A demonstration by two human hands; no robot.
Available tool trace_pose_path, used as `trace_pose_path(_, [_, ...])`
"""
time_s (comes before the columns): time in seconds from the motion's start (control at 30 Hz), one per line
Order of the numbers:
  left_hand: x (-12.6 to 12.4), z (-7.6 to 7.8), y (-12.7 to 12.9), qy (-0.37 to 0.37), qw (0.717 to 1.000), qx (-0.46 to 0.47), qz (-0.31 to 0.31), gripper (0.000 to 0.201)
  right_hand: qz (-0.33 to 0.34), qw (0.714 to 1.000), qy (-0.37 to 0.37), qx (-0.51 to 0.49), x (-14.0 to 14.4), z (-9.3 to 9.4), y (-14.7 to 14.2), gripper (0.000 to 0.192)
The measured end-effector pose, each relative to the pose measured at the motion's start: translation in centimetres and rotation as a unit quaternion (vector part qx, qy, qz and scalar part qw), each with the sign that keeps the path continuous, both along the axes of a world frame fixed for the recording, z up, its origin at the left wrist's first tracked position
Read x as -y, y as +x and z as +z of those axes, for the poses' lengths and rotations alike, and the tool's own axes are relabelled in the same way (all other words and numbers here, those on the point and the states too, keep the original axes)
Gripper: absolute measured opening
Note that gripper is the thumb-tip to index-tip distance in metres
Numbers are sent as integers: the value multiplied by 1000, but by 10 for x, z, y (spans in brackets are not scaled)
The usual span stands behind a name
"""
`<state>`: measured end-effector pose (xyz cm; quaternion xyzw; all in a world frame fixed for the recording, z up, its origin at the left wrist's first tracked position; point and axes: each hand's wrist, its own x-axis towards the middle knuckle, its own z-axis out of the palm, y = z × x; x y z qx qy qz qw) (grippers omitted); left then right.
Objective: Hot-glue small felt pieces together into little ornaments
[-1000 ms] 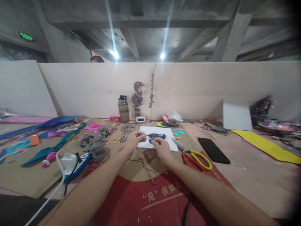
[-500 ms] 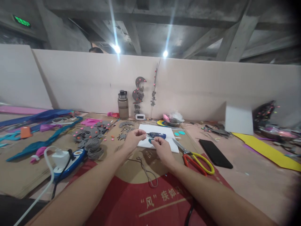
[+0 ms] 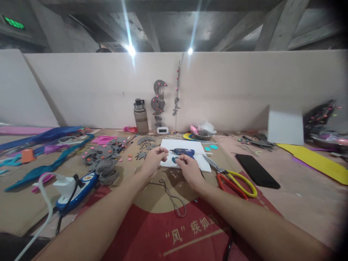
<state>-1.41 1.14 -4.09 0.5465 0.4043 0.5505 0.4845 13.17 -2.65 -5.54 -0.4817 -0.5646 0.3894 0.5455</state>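
Note:
My right hand pinches a small dark teal piece between thumb and fingertips, over the near edge of a white board. Close by on the left, my left hand has its thumb and fingers pressed together; whatever it holds is too small to make out. A blue glue gun lies on the board just beyond both hands, its nozzle pointing left. Below them, a looped grey cord rests on the red and brown cardboard. Several bright teal cutouts lie at the board's right.
Scissors with red and yellow handles and a black phone lie on the right. To the left are grey felt pieces with cord and a blue power strip. A bottle stands by the white partition.
The view has tilted down and shifted slightly. My hands stay close together over the board, the right one still pinching the teal piece; little else differs.

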Motion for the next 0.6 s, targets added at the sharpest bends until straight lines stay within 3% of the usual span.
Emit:
trace_pose_path(0.33, [-1,-12,8,-5,1000,-7,-21,20,-12,1000,21,9,-7,-9,3,28])
trace_pose_path(0.6, [4,5,2,34,997,-65,2,24,-12,1000,24,2,-5,-7,3,29])
